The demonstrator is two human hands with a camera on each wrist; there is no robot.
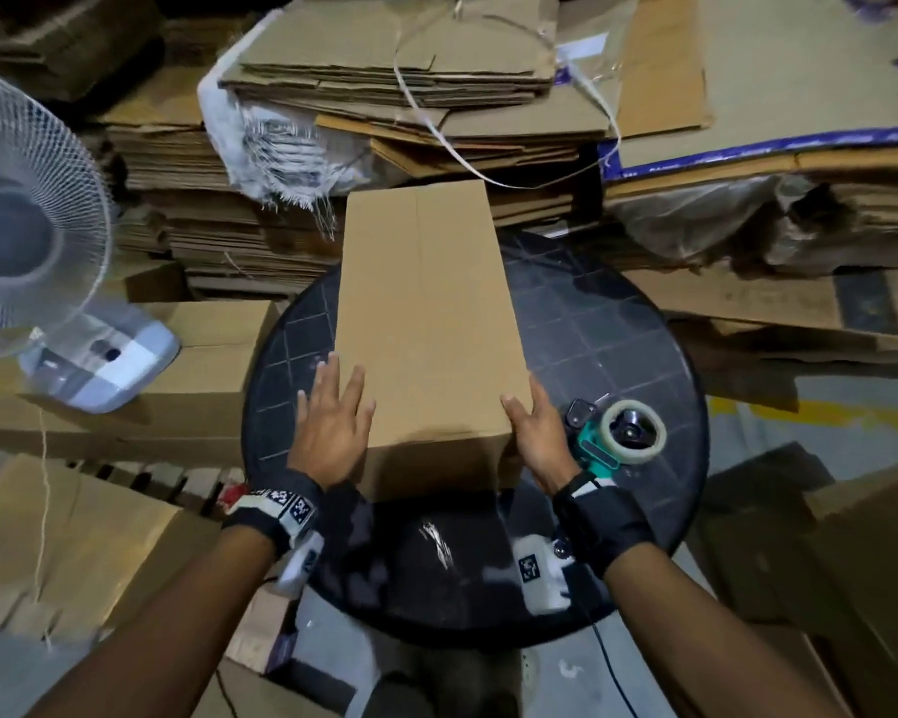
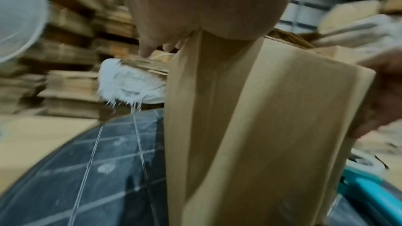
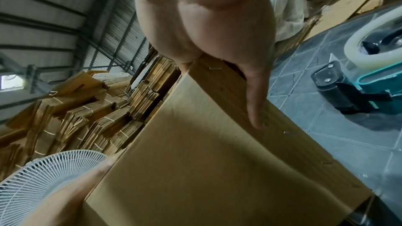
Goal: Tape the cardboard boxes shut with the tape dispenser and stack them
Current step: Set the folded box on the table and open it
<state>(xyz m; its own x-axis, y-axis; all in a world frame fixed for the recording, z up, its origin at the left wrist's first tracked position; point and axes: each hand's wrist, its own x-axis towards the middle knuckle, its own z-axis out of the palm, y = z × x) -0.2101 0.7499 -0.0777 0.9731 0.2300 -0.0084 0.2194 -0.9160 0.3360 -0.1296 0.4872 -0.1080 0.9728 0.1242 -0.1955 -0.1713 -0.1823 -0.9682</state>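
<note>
A plain brown cardboard box (image 1: pixel 426 313) lies lengthwise on the round dark table (image 1: pixel 618 329), with its long top seam showing no tape. My left hand (image 1: pixel 333 406) rests flat on the top at the near left edge, fingers straight. My right hand (image 1: pixel 532 427) is at the near right corner, thumb on top and straight fingers along the side wall (image 3: pixel 256 109). The teal tape dispenser (image 1: pixel 623 432) with a clear roll lies on the table just right of my right hand, untouched. The left wrist view is blurred and shows the box (image 2: pixel 261 126) under my palm (image 2: pixel 195 6).
A white fan (image 1: pixel 27 220) stands on assembled boxes (image 1: pixel 203 365) to the left. Tall stacks of flat cardboard (image 1: pixel 384 70) crowd the back and right. More boxes sit on the floor at the lower left (image 1: pixel 73 536) and right (image 1: pixel 825 562).
</note>
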